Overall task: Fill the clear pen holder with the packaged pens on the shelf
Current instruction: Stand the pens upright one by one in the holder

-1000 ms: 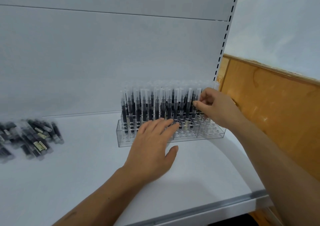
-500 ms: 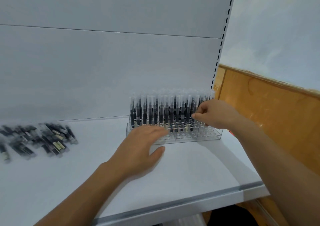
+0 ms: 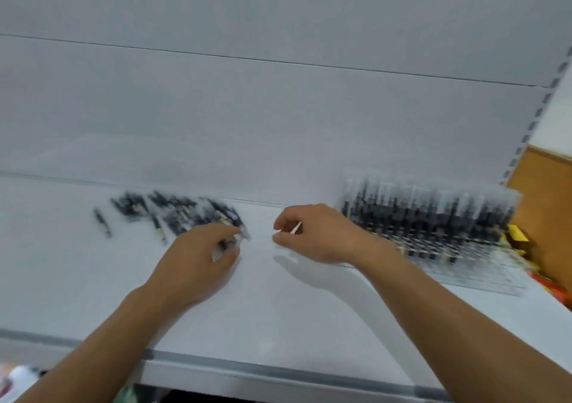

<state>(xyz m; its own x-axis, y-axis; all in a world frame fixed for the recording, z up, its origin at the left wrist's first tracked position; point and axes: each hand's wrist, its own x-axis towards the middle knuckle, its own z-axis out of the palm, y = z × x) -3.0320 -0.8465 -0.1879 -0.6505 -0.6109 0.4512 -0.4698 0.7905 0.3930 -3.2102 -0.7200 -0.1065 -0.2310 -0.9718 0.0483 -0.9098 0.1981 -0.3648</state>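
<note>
Shelf (image 3: 278,316): white with a grey front edge. It carries everything below. The head view is smeared by motion.
Back panel (image 3: 278,108): white, with a slotted upright (image 3: 526,136) along its right edge.
Wood panel (image 3: 551,186): orange-brown, to the right of the upright and behind the holder's far end.
Yellow item (image 3: 516,236): just beside the holder's right end, too blurred to name.
Red strip (image 3: 548,286): at the shelf's right edge, below the yellow item.
Clutter (image 3: 18,381): lower left, under the shelf edge, and unreadable.
Holder (image 3: 483,275): clear, on the right part of the shelf against the back panel. Its front rows show open cells.
Stock (image 3: 433,214): dark pens in clear sleeves, standing upright in the holder's back rows.
Pile (image 3: 173,214): loose packaged pens lying flat at left-centre near the back panel, well apart from the holder. A couple of strays (image 3: 102,226) lie to its left.
In the way: the right forearm crosses the holder's left front corner and hides it.
Left hand (image 3: 198,260): at the pile's right end, with fingers and thumb curled round one dark pen (image 3: 229,243).
Right hand (image 3: 318,235): between pile and holder, with thumb and forefinger pinching a small white sliver (image 3: 294,227). I cannot tell what the sliver is. The other fingers are curled.
</note>
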